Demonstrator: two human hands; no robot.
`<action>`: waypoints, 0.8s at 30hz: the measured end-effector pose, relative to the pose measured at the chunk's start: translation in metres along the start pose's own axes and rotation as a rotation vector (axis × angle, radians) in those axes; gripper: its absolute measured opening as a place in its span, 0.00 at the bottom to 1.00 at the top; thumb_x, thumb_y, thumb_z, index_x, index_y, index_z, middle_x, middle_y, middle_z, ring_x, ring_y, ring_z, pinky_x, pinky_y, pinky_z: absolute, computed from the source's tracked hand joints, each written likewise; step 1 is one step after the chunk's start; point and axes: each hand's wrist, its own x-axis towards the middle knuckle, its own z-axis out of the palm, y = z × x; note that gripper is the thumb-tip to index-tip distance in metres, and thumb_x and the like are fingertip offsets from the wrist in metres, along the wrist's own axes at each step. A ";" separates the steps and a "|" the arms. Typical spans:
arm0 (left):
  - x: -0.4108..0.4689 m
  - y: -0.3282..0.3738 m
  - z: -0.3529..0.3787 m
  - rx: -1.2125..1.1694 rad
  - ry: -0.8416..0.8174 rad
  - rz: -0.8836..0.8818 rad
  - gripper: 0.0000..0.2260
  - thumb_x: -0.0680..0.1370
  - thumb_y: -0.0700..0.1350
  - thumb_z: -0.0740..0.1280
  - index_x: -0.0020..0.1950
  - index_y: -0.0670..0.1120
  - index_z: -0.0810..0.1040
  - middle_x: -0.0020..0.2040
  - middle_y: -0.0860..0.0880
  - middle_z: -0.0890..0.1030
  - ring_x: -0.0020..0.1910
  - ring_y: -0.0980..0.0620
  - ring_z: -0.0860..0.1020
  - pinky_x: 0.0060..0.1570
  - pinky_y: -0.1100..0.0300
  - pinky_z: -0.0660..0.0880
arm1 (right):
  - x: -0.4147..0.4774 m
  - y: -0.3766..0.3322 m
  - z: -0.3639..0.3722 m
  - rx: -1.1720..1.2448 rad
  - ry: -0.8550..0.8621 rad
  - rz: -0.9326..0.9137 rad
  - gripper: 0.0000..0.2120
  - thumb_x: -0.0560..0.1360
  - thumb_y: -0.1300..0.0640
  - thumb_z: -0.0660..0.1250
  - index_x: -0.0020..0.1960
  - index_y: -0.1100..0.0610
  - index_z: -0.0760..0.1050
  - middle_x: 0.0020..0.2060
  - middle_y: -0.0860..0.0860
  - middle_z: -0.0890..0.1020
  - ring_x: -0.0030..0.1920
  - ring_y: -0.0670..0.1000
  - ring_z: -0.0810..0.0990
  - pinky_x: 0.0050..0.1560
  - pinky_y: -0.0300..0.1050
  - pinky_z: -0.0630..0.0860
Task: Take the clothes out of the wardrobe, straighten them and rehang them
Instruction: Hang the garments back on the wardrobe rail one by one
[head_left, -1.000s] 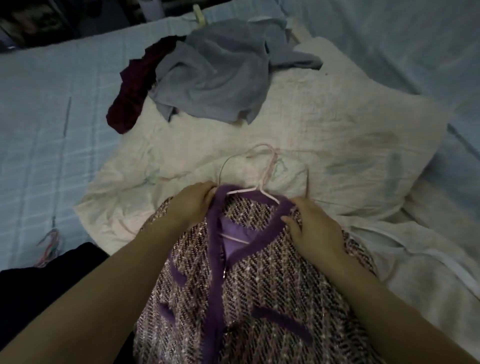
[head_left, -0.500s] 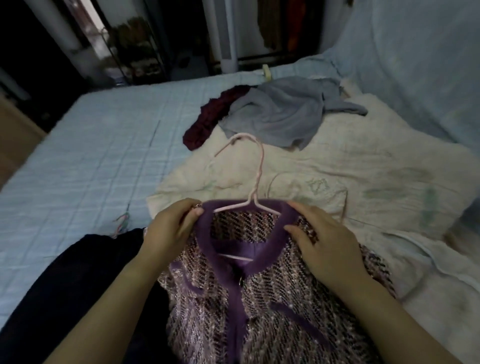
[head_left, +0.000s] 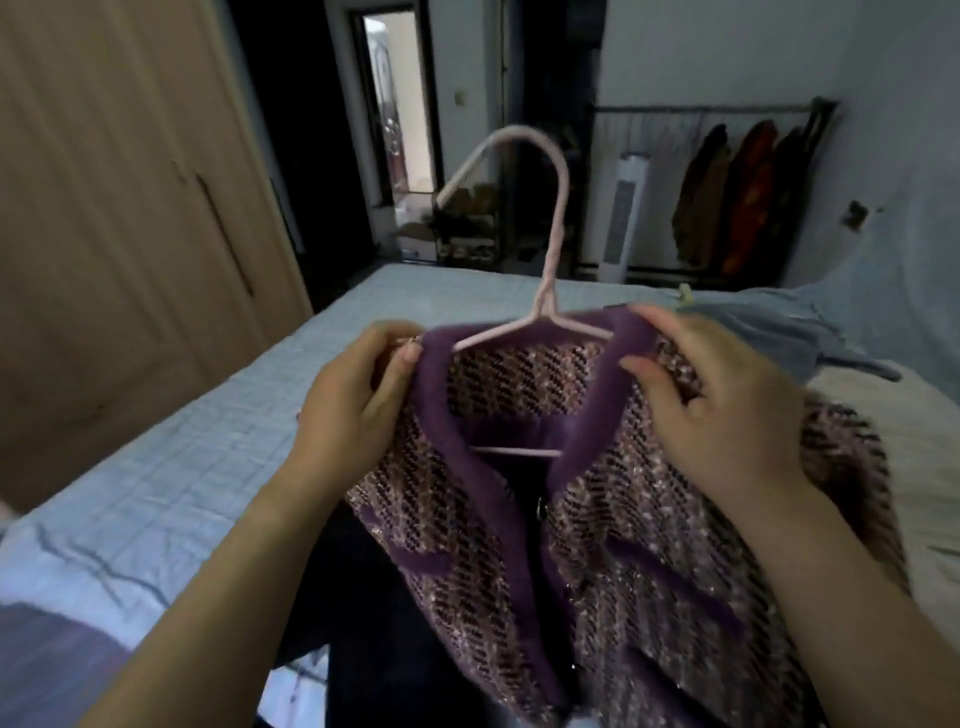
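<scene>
Purple-trimmed tweed jacket (head_left: 613, 561) shoulders pinched by left hand (head_left: 353, 405), right hand (head_left: 727, 415).

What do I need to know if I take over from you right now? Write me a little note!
Left hand pinches one shoulder of the purple tweed jacket; right hand grips the other shoulder.
The jacket sits on the pink hanger, held up over the bed.
Done: the jacket is on its hanger.
Left: hang it in the wardrobe, whose doors look shut; then probably do the grey garment lying on the bed.
</scene>
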 end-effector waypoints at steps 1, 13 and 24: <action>-0.003 0.005 -0.028 0.019 0.025 0.023 0.13 0.78 0.57 0.55 0.56 0.55 0.74 0.50 0.62 0.79 0.50 0.62 0.76 0.49 0.61 0.71 | 0.010 -0.019 0.003 0.036 0.028 -0.019 0.17 0.76 0.49 0.64 0.61 0.55 0.76 0.49 0.51 0.82 0.47 0.51 0.80 0.42 0.45 0.74; -0.168 -0.056 -0.290 0.476 0.347 -0.286 0.12 0.74 0.54 0.66 0.57 0.58 0.75 0.47 0.59 0.78 0.49 0.51 0.79 0.46 0.56 0.73 | 0.005 -0.282 0.137 0.572 -0.159 -0.313 0.19 0.75 0.49 0.64 0.61 0.58 0.76 0.52 0.52 0.82 0.51 0.51 0.80 0.50 0.41 0.73; -0.232 -0.199 -0.460 0.880 0.332 -0.558 0.19 0.74 0.61 0.56 0.59 0.53 0.74 0.55 0.51 0.80 0.52 0.46 0.78 0.45 0.55 0.72 | 0.007 -0.496 0.328 0.955 -0.431 -0.408 0.18 0.72 0.49 0.68 0.59 0.56 0.78 0.50 0.42 0.78 0.51 0.44 0.78 0.53 0.31 0.70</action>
